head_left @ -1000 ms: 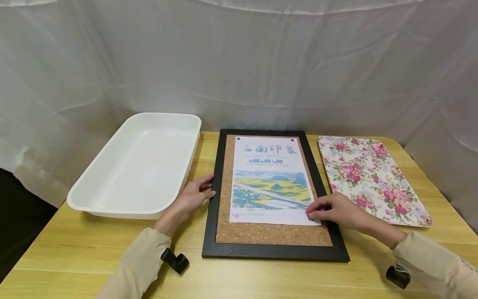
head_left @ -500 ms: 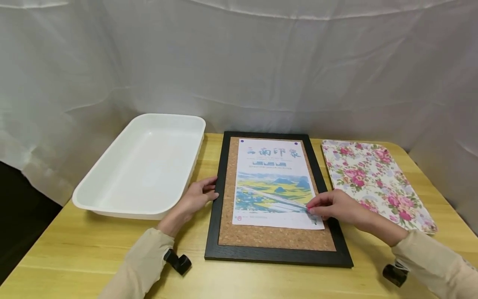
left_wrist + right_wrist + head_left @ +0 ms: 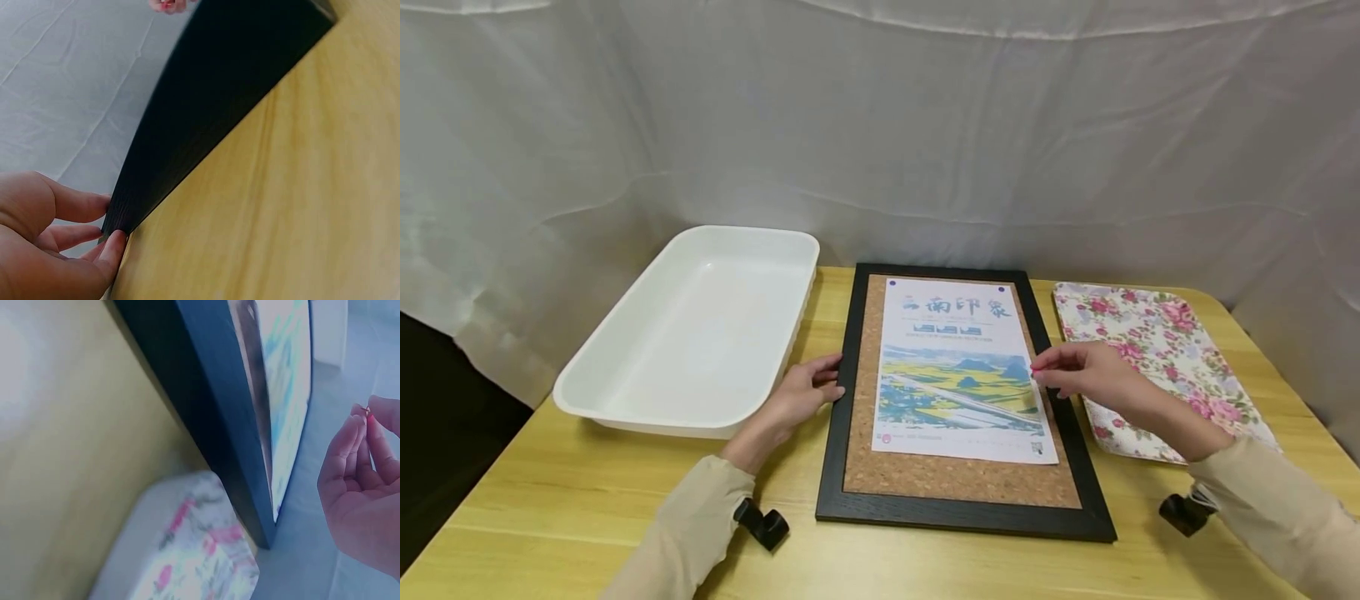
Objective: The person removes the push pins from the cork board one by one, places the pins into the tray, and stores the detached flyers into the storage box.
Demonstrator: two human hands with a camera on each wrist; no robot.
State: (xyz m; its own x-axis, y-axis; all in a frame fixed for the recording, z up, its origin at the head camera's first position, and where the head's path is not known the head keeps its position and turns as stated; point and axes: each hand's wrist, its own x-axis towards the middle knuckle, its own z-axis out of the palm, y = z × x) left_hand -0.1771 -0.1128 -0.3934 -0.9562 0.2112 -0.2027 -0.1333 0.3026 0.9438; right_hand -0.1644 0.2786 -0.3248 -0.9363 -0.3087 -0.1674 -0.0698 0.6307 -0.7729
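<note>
The table [image 3: 587,492] is viewed from above and in front by the head camera. The black frame [image 3: 206,119] is seen at close range, along its edges, by both wrist cameras, and is shared by all three views.

The board [image 3: 961,492] fills the table's [image 3: 550,517] middle, with the white tub [image 3: 692,333] just beside its left edge and the floral tray [image 3: 1157,367] near its right. Bare wood runs open along the front. A curtain [image 3: 880,125] closes the back.

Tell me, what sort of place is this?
Probably a staged recording setup rather than a home: a white cloth backdrop hangs behind a wooden table laid with a white tray, a cork board and a floral tray.
</note>
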